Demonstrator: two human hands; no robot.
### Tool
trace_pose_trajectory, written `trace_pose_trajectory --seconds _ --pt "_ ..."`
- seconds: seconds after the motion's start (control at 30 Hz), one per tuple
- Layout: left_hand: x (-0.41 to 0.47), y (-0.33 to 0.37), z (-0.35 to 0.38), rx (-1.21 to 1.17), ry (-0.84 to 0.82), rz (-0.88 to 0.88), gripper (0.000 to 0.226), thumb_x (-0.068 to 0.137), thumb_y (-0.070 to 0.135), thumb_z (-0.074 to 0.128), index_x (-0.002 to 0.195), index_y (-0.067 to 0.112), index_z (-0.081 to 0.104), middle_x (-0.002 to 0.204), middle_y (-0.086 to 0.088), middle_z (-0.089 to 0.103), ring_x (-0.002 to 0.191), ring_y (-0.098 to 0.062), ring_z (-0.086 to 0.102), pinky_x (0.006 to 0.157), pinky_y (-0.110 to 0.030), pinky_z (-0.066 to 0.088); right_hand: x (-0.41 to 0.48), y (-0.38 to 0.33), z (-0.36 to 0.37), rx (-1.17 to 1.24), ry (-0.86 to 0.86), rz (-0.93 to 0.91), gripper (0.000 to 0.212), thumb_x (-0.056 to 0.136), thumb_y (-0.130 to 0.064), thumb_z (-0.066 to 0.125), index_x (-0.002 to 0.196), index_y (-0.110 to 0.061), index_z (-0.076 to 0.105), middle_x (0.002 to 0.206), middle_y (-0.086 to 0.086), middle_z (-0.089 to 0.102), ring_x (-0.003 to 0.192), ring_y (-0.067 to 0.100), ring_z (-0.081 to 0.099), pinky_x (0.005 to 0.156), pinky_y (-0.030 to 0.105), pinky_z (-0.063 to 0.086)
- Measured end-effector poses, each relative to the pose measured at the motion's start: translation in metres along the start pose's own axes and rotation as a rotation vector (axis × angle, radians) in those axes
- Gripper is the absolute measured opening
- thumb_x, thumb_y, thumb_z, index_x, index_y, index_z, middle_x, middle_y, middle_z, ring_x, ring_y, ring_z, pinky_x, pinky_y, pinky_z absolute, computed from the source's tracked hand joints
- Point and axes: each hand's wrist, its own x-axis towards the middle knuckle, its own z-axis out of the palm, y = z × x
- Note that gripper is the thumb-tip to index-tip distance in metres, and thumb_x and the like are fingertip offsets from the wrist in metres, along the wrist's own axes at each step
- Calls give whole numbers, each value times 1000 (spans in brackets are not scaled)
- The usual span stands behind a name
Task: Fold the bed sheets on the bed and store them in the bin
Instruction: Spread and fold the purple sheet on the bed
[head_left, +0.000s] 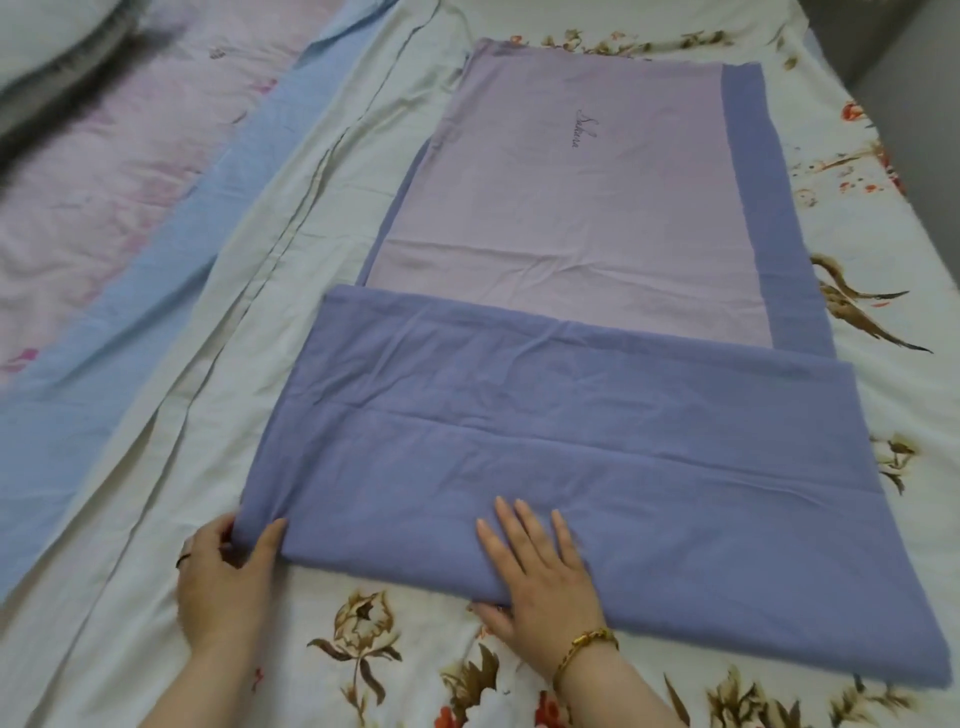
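Observation:
A purple-blue bed sheet (545, 415) lies on the bed, its near part folded over into a wide band. The far part shows a pale lilac side (571, 197) with dark script on it. My left hand (226, 577) pinches the band's near left corner between thumb and fingers. Flat on the band's near edge rests my right hand (540, 571), fingers straight and spread, a gold bracelet on its wrist. No bin is in view.
Under it lies a white floral sheet (395, 639) that covers the bed. To the left lie a light blue sheet (119, 332) and a pink patterned one (88, 171). A grey and white pillow (62, 47) sits at the far left corner.

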Motion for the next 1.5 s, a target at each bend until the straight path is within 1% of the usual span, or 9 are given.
trace_pose_trajectory --seconds 0.13,0.3,0.5,0.6,0.7,0.9,1.17,1.33,1.5 --pt "19 3 -16 -149 -110 44 14 84 13 65 84 -1 61 82 -13 57 78 -25 48 69 -30 33 -17 56 3 -176 109 -61 93 65 -61 34 147 -22 14 156 4 6 145 18 -8 114 39 1" --pt "38 5 -36 -174 -235 63 24 83 9 66 61 7 55 62 -6 52 58 -18 41 45 -8 33 -100 116 -15 -37 -3 266 63 91 -56 0 148 -29 0 156 -11 -10 142 2 -10 115 26 -5" --pt "16 -3 -26 -258 27 -149 27 90 21 56 103 -2 62 105 -23 63 96 -38 59 82 -36 46 -177 135 -18 255 186 1027 78 69 -40 35 132 7 42 112 43 53 93 57 58 73 63 48" --pt "-42 3 -8 -582 -208 -372 26 93 26 52 91 0 56 95 -19 58 88 -31 57 64 -23 54 -142 88 -45 629 433 1280 73 70 -39 47 119 15 48 113 34 54 101 48 56 88 49 44" --pt "-79 27 11 -877 -462 -538 44 96 27 45 129 -3 43 127 -19 50 123 -31 46 98 -29 43 -109 58 -55 1250 520 1480 40 91 -23 52 119 6 46 89 17 57 72 27 62 65 29 49" --pt "-80 61 39 -1078 -506 -691 46 93 26 52 136 13 41 137 -7 49 125 -21 49 95 -34 41 -89 70 -61 1950 562 1525 21 96 -26 44 98 -5 45 81 12 52 72 24 52 87 40 43" --pt "-71 41 42 -941 -490 -489 43 94 17 51 135 9 42 131 -10 53 117 -27 52 90 -39 44 -91 101 -67 1903 481 1565 25 91 -34 52 80 -12 46 69 5 45 37 11 43 41 20 46" --pt "-85 46 25 -964 -426 -368 43 93 16 53 134 8 42 123 -7 56 102 -19 54 85 -33 44 -114 106 -73 1464 589 1432 43 89 -23 57 124 1 50 119 15 55 107 31 53 82 33 43" --pt "-118 27 6 -954 -426 -317 41 92 18 54 131 10 44 112 -4 56 95 -20 57 81 -34 46 -157 106 -79 1374 562 1320 44 89 -22 58 126 1 50 131 15 52 119 32 49 88 30 37"
